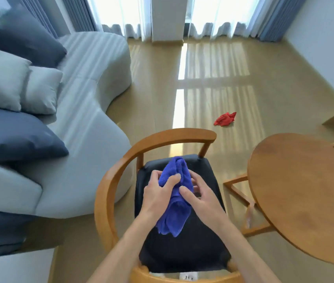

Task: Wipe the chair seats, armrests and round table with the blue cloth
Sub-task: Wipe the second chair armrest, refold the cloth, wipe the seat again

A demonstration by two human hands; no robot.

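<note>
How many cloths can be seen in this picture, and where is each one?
2. A blue microfibre cloth is held in both hands above the black chair seat. A crumpled red cloth lies on the wooden floor beyond the chair. Others may be out of view.

bright window [213, 15] backlight, striped floor [213, 64] glare, warped edges.

The cloth [174, 199] is partly disappearing behind the left hand [158, 196] and right hand [199, 198], and its folds are covering the right fingertips. The chair [109, 193] is running off the bottom edge at 6 o'clock, its near rail blurring. The table [304, 193] is being cut by the right edge at 3 o'clock. The sofa [84, 123] is smearing at 9 o'clock.
</note>
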